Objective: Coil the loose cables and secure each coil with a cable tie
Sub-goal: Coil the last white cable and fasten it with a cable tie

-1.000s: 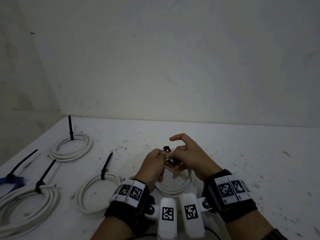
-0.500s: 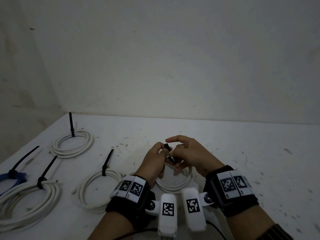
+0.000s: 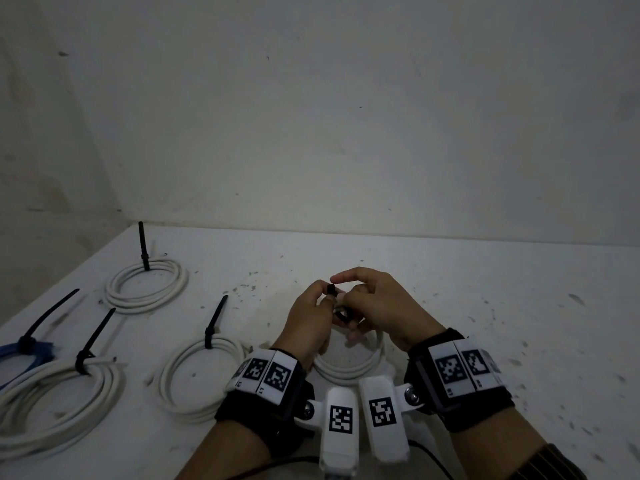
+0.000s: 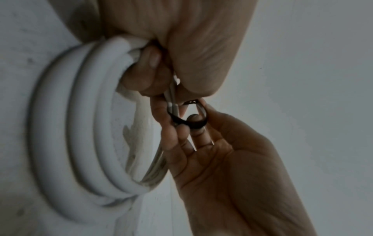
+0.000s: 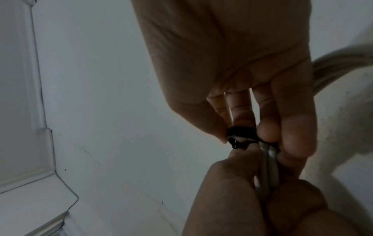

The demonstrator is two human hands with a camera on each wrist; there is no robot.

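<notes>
A white cable coil (image 3: 349, 367) lies on the table under my hands, its far side lifted. My left hand (image 3: 323, 301) pinches the gathered strands of the white cable coil (image 4: 84, 127) between thumb and fingers. A black cable tie (image 3: 331, 289) is looped loosely around those strands. My right hand (image 3: 341, 296) pinches the black cable tie (image 4: 189, 123) loop, with the index finger arched above it. In the right wrist view the black cable tie (image 5: 240, 132) sits at my fingertips, with the white strands (image 5: 266, 167) running down into the left hand (image 5: 242, 191).
Three white coils bound with black ties lie to the left on the table (image 3: 485, 323): one far (image 3: 147, 285), one near (image 3: 204, 375), one at the left edge (image 3: 59, 403). A tied blue coil (image 3: 24, 351) lies beyond it. Walls close off the back and left.
Both hands have stayed together over the coil. My right index finger has curled lower over the tie. The tie's loop looks about the same.
</notes>
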